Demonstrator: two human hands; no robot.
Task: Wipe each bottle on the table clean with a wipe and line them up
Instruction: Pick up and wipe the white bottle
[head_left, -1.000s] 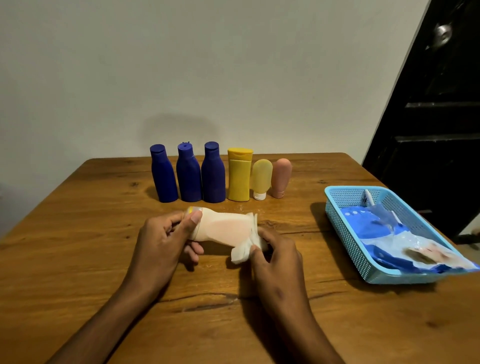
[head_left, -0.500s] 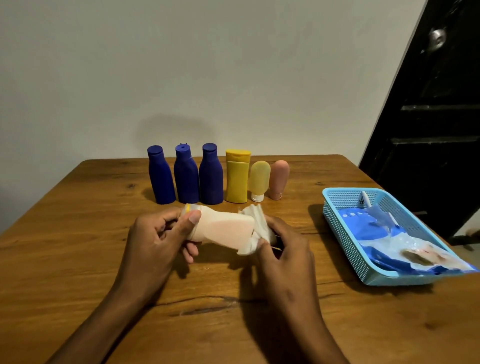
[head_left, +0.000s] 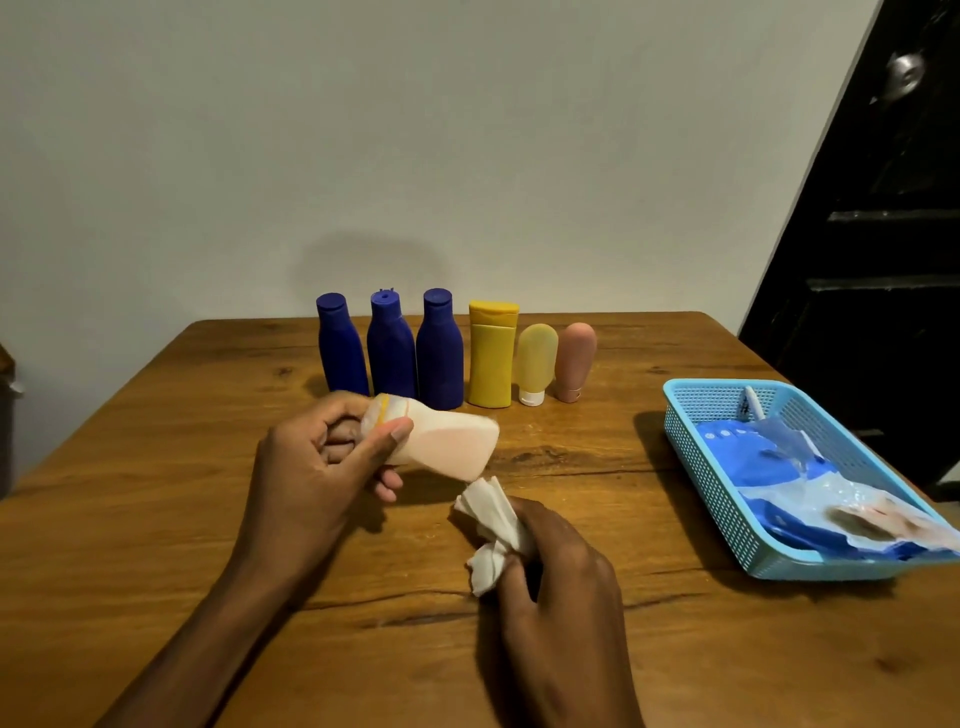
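Observation:
My left hand (head_left: 317, 462) grips a pale peach bottle (head_left: 441, 441) by its neck end, holding it sideways above the table with its base pointing right. My right hand (head_left: 556, 577) holds a crumpled white wipe (head_left: 491, 530) just below and to the right of the bottle, apart from it. At the back of the wooden table (head_left: 156, 519) stands a row: three dark blue bottles (head_left: 389, 353), a yellow bottle (head_left: 492, 358), a small pale yellow tube (head_left: 535, 364) and a pink tube (head_left: 574, 361), all upright.
A light blue plastic basket (head_left: 727, 499) sits at the right edge of the table with a blue and white wipes pack (head_left: 779, 483) inside. A dark door (head_left: 883, 260) stands to the right, a plain wall behind.
My right hand has drawn the wipe off the bottle's base, down and toward me. My left hand has lifted the bottle slightly and tilted it.

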